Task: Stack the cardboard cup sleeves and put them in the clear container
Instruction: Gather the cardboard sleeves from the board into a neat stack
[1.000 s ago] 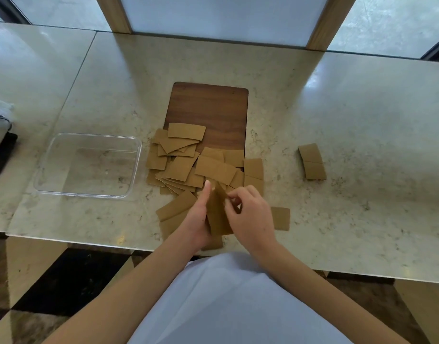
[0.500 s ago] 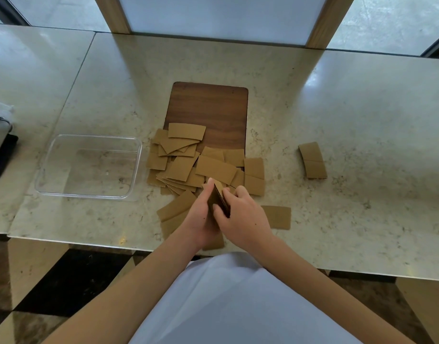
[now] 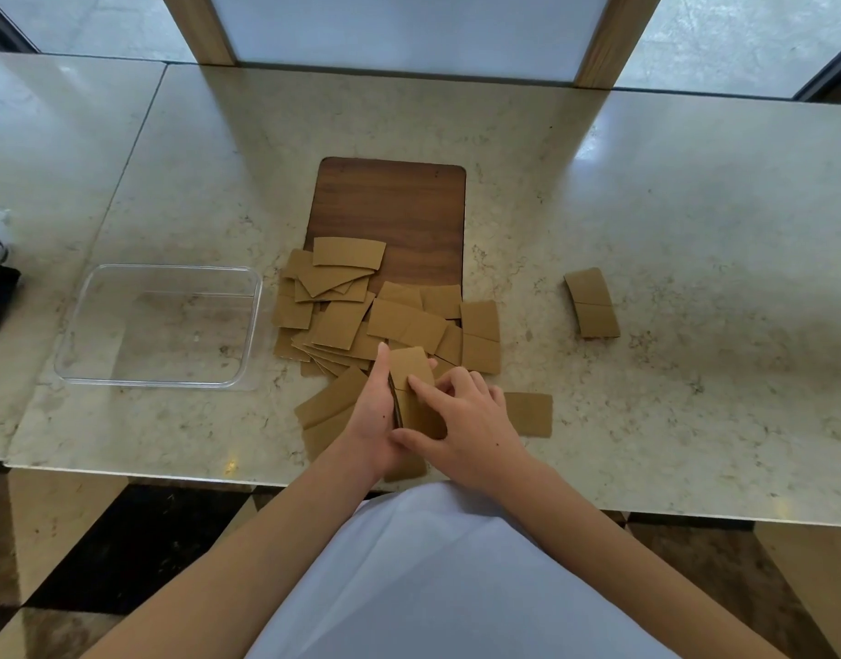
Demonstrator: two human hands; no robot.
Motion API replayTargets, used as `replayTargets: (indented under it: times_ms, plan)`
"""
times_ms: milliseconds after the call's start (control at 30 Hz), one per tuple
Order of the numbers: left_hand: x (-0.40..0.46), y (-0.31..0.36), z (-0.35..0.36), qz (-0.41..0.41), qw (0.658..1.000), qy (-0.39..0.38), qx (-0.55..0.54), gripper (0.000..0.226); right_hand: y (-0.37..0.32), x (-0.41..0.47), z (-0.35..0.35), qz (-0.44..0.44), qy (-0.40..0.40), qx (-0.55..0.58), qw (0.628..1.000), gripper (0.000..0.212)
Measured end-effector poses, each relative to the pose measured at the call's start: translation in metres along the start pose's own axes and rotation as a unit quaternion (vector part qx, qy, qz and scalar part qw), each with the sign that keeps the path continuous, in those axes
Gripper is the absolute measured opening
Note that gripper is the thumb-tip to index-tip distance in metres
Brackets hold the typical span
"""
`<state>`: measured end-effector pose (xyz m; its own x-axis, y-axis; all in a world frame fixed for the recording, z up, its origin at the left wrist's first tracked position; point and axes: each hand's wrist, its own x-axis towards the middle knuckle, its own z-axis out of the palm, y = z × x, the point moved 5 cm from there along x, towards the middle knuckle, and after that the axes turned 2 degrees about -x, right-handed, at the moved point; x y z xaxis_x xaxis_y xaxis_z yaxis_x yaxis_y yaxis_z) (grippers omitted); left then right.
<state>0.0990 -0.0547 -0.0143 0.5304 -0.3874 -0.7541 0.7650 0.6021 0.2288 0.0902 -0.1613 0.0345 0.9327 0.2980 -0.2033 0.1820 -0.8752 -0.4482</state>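
A small stack of cardboard cup sleeves (image 3: 411, 392) is held on edge above the near part of the marble counter (image 3: 647, 230), between the two hands. The left hand (image 3: 373, 420) is laid along the stack's left side with the thumb stretched up its edge, the remaining fingers being hidden behind the cardboard; the right hand (image 3: 471, 423) is pressed against the front face, its index finger extended across the top sleeve and its thumb curled round the lower end, so the stack is pinched from both sides. The loose sleeves (image 3: 357, 306) are spread in an overlapping heap just beyond the hands, partly on the wooden board (image 3: 395, 206); one lone sleeve (image 3: 528, 413) is seen just right of the right hand and another pair (image 3: 591, 303) well apart to the right. The clear container (image 3: 159, 325) is set to the left of the heap and appears to hold nothing yet.

The step in hand is judged to be the squaring of the gathered stack. It is best done with the lower edges tapped on the counter while the sides are squeezed lightly, so that curved edges are aligned before more are added. Too firm a pinch could buckle the thin cardboard; too loose, and the sleeves could fan out
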Motion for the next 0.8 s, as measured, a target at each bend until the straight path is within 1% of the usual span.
replayTargets:
  times_ms: [67,133,200,233,267,300,367,433,467,533,667,733,800]
  plan:
    - [0.0,-0.002,0.0,-0.004,1.0,-0.005,0.007,0.071,-0.001,-0.001,-0.002,-0.013,-0.005,0.017,1.0,0.08]
    - [0.001,-0.002,-0.002,-0.002,1.0,0.008,0.025,0.065,0.006,-0.002,-0.002,-0.021,-0.021,0.11,0.994,0.07]
    - [0.001,-0.003,-0.005,-0.001,0.999,0.022,0.039,0.068,0.029,0.001,-0.005,0.024,-0.006,0.201,0.979,0.054]
    - [0.001,-0.004,-0.005,-0.002,0.999,0.027,0.039,0.071,0.047,0.004,-0.007,0.063,0.012,0.207,0.976,0.045]
    - [-0.001,-0.005,-0.007,-0.002,0.999,0.027,0.034,0.071,0.068,0.004,-0.005,0.105,0.022,0.177,0.978,0.038]
    - [-0.002,-0.006,-0.007,0.002,0.999,0.018,0.031,0.065,0.088,0.004,-0.003,0.148,0.016,0.127,0.981,0.036]
    - [-0.005,-0.007,-0.007,0.015,0.999,-0.005,0.029,0.051,0.119,0.0,0.007,0.2,-0.034,0.032,0.979,0.041]
    - [-0.007,-0.005,-0.008,0.03,0.999,-0.01,0.027,0.049,0.133,-0.001,0.017,0.187,-0.081,-0.03,0.979,0.048]
    - [-0.007,-0.003,-0.01,0.036,0.999,-0.008,0.024,0.048,0.135,0.0,0.02,0.178,-0.087,-0.046,0.979,0.05]
    - [-0.009,0.0,-0.015,0.044,0.999,0.0,0.014,0.046,0.14,0.003,0.02,0.178,-0.075,-0.058,0.98,0.054]
    - [-0.011,-0.001,-0.029,0.035,0.999,0.014,0.004,0.046,0.144,0.004,0.021,0.193,-0.064,-0.074,0.976,0.045]
    - [-0.011,-0.003,-0.037,0.028,0.999,0.021,-0.002,0.049,0.146,0.002,0.023,0.218,-0.081,-0.049,0.971,0.044]
    - [-0.011,-0.003,-0.042,0.024,0.999,0.027,-0.006,0.05,0.146,0.0,0.024,0.25,-0.113,0.016,0.962,0.044]
